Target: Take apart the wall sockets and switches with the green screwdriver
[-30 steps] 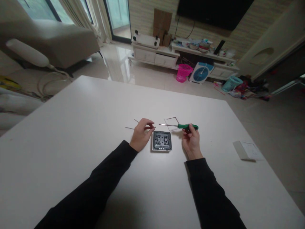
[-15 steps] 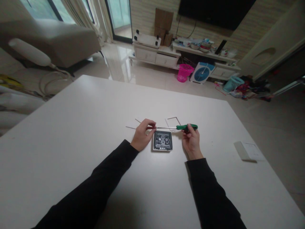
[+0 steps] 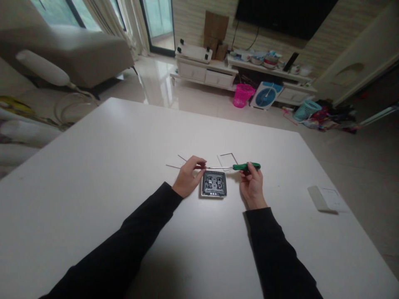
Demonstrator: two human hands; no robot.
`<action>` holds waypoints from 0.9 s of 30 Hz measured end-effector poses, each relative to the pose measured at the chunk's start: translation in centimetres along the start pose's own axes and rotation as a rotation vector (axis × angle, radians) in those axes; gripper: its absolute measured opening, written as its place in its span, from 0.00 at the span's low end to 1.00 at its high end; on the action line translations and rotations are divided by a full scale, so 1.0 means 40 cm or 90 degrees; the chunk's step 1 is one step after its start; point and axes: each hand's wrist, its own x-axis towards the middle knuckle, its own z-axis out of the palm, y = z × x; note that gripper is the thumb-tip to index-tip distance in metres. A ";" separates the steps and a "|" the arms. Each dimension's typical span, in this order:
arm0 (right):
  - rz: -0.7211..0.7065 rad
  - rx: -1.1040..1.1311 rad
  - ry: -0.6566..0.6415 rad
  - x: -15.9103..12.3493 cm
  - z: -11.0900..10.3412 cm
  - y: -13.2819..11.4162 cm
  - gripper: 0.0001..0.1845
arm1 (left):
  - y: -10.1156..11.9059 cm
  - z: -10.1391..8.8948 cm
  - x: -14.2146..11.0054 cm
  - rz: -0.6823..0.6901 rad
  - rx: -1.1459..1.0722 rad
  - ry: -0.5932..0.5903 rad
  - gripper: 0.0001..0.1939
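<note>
My right hand (image 3: 253,189) grips the green handle of a screwdriver (image 3: 239,167), whose metal shaft points left, nearly level. Close to the tip, the thumb and fingers of my left hand (image 3: 187,177) are pinched together; whatever is between them is too small to make out. Just below the shaft lies a square wall switch body (image 3: 214,184), dark grey inside with a pale rim, flat on the table. Behind the shaft rests a thin white square frame (image 3: 235,158). Two thin dark edges (image 3: 173,166) of a white piece show left of my left hand, which partly covers it.
The white table (image 3: 124,137) spreads all around. Toward its right edge lies a pale flat piece with a white sheet (image 3: 327,199). Beyond the table stand a low white cabinet (image 3: 218,79), a pink basket (image 3: 242,95), a blue and white fan (image 3: 266,95) and a sofa (image 3: 93,58).
The whole view has shifted very slightly. Both hands and the screwdriver keep about the same place relative to the switch body.
</note>
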 end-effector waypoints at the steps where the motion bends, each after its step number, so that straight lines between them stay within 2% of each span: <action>1: 0.001 -0.001 0.000 0.000 0.000 0.000 0.20 | 0.001 0.000 0.000 0.003 0.000 -0.006 0.12; 6: 0.002 -0.007 0.001 0.001 -0.003 0.001 0.21 | 0.002 -0.001 -0.001 0.024 -0.003 -0.027 0.12; 12: -0.007 -0.007 0.008 0.002 -0.006 0.001 0.20 | 0.004 -0.002 0.000 0.019 -0.004 -0.003 0.12; 27: -0.005 -0.007 0.004 0.000 -0.001 -0.002 0.21 | -0.001 -0.001 -0.002 0.024 -0.007 0.003 0.13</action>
